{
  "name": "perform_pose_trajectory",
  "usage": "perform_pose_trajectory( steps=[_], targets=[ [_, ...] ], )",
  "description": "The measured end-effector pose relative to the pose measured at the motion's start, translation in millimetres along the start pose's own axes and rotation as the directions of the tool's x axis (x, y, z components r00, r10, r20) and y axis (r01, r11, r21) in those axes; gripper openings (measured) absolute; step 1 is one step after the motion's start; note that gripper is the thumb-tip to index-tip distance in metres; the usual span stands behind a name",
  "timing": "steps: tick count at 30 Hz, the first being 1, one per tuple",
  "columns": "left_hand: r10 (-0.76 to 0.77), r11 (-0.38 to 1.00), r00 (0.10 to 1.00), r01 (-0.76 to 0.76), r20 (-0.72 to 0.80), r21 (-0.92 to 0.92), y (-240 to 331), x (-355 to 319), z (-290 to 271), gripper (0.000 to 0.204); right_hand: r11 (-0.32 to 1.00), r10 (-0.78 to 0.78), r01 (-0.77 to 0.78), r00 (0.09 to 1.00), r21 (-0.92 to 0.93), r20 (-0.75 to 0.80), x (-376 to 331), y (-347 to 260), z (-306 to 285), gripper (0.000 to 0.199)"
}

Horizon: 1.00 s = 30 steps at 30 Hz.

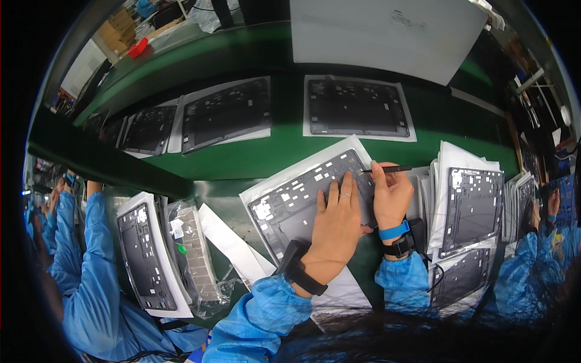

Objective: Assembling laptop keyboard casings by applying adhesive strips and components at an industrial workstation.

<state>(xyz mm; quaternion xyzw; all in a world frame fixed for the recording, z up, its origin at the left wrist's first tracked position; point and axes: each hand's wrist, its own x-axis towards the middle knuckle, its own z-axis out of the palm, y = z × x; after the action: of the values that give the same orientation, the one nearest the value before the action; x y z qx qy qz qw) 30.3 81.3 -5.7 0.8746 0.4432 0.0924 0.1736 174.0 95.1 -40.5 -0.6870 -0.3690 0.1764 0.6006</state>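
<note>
A dark grey tablet housing (302,222) with many small white pads lies at a slant before me, on a white sheet (354,144). Across its middle rests my left hand (339,224), fingers stretched out flat, a ring on one of them. My right hand (392,192) pinches black tweezers (396,169) at the housing's upper right corner. Their tip points left, onto the housing's edge area; whether it grips anything is too small to tell. Both wrists wear black bands, and the right one also a blue band (394,230).
At right stand stacked housings (475,209) with white sheets. Another stack (145,254) is at left, beside a plastic bag of brown strips (200,254) and white paper strips (233,242). More housings (357,107) lie on the green belt (284,151) beyond. Co-workers' blue sleeves (100,266) flank me.
</note>
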Motion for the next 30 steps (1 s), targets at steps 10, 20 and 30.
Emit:
perform_pose_trajectory(
  steps=[10, 20, 30],
  targets=[
    [-0.003, 1.000, 0.998, 0.002, 0.055, 0.013, 0, 3, -7, 0.106, 0.999, -0.034, 0.034, 0.999, -0.041, -0.011, -3, -8, 4, 0.011],
    [-0.033, 0.997, 0.999, 0.032, 0.007, 0.075, 7, 8, -6, 0.111, 0.995, -0.055, 0.057, 0.998, -0.077, 0.028, -3, -15, 0, 0.014],
    [0.033, 0.993, 0.991, -0.047, 0.129, 0.111, 4, 16, -13, 0.112, 0.995, -0.070, 0.073, 0.997, -0.065, 0.043, -4, -13, 2, 0.017]
  ],
)
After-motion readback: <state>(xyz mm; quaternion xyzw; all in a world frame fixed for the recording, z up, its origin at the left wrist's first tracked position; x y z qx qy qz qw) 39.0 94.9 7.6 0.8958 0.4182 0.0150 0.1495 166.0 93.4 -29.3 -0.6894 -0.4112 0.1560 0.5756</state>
